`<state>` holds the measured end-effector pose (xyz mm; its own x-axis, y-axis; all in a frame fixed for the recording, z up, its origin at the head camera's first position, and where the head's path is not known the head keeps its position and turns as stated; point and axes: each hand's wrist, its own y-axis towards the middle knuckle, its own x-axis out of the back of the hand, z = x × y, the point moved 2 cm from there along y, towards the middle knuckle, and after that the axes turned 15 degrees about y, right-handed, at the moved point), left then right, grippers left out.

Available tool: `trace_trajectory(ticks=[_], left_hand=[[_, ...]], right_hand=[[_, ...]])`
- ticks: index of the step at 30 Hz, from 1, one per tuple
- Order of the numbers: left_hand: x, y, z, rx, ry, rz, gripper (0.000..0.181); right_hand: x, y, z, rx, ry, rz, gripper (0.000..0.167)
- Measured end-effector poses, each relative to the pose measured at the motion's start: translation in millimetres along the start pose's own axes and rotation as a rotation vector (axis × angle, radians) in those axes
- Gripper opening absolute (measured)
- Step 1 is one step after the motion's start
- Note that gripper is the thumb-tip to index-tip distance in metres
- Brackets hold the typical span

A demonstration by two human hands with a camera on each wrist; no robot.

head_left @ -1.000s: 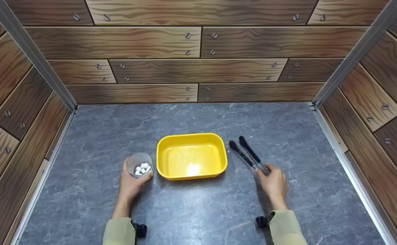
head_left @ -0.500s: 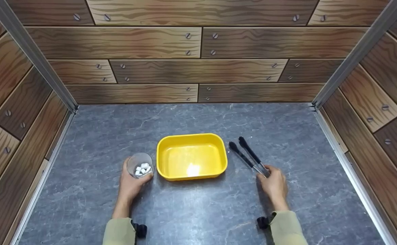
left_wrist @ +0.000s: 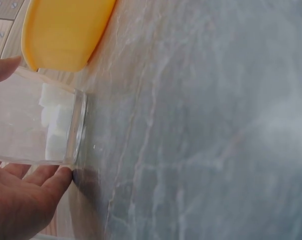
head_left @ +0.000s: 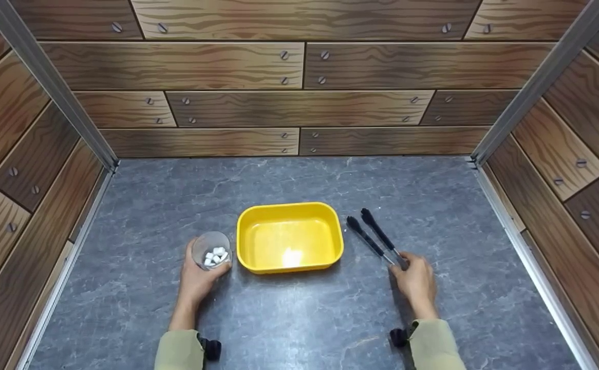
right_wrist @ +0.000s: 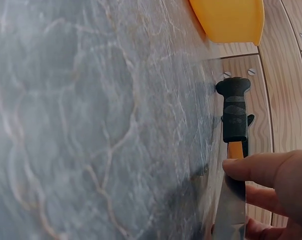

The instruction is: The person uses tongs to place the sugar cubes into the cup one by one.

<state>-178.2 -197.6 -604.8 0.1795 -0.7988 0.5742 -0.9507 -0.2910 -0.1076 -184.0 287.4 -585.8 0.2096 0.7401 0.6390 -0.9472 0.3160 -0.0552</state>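
Observation:
My left hand [head_left: 199, 280] is curled round a clear glass [head_left: 208, 240] left of a yellow tub [head_left: 279, 236]. Several white cubes [head_left: 216, 255] lie at the bottom of the glass. The left wrist view shows the thumb on one side of the glass [left_wrist: 16, 120] and fingers on the other, with the base at the tabletop. To the right of the tub, my right hand [head_left: 416, 280] pinches black-tipped metal tongs [head_left: 380, 233] between thumb and fingers. Their two arms are spread apart, tips pointing away from me. My palm hides the rear end of the tongs.
A grey marbled tabletop [head_left: 289, 318] lies under everything. Wood-patterned panels [head_left: 299, 108] stand along the back and both sides, joined by metal rails [head_left: 63, 97]. Tiny white specks [head_left: 344, 230] lie near the tong tips.
My right hand has slid slightly right and toward me along with the tongs. The left hand, glass and tub keep their places.

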Motion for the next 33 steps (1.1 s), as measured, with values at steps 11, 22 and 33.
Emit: trace_trajectory(ticks=[11,22,33], left_hand=[[4.1,-0.8,0.0,-0.024,-0.006,0.015,0.112],[8.7,-2.7,0.1,-0.037,-0.003,0.084,0.121],[15.9,-6.4,-3.5,-0.016,-0.002,0.129,0.098]], right_hand=[[-1.4,-0.4,-1.6,-0.015,-0.029,0.031,0.048],[4.3,0.3,1.1,0.024,-0.021,0.096,0.063],[14.9,2.6,14.6,0.158,0.023,0.186,0.075]])
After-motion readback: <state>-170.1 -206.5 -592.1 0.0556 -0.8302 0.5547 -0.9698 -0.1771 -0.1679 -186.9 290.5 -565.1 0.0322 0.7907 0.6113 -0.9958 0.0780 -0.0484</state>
